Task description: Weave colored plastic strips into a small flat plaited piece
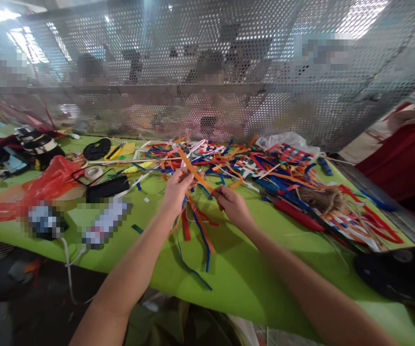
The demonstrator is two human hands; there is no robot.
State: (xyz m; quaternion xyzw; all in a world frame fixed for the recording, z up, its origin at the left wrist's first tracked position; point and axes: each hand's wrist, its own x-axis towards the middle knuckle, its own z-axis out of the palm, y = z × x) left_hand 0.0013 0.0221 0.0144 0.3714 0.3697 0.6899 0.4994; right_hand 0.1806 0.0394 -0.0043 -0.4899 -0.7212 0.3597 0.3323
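An orange strip (196, 172) is stretched at a slant between my two hands, above the green tabletop. My left hand (179, 186) pinches it near its upper part, thumb and fingers pressed together. At its lower right end, the fingertips of my right hand (232, 205) are closed on it. Below the hands lie loose strips, among them a red strip (186, 227), a blue strip (204, 240) and a thin dark blue strand (187, 265). Behind them spreads a tangled heap of coloured strips (229, 161) with a woven checked piece (248, 168) in it.
A perforated metal screen (178, 105) rises behind the green table (265, 293). At left are a red plastic bag (48, 187), a black case (108, 188), a tape roll (94, 172) and a yellow cutter (115, 151). A twine bundle (322, 198) and red-handled tool (297, 215) lie right.
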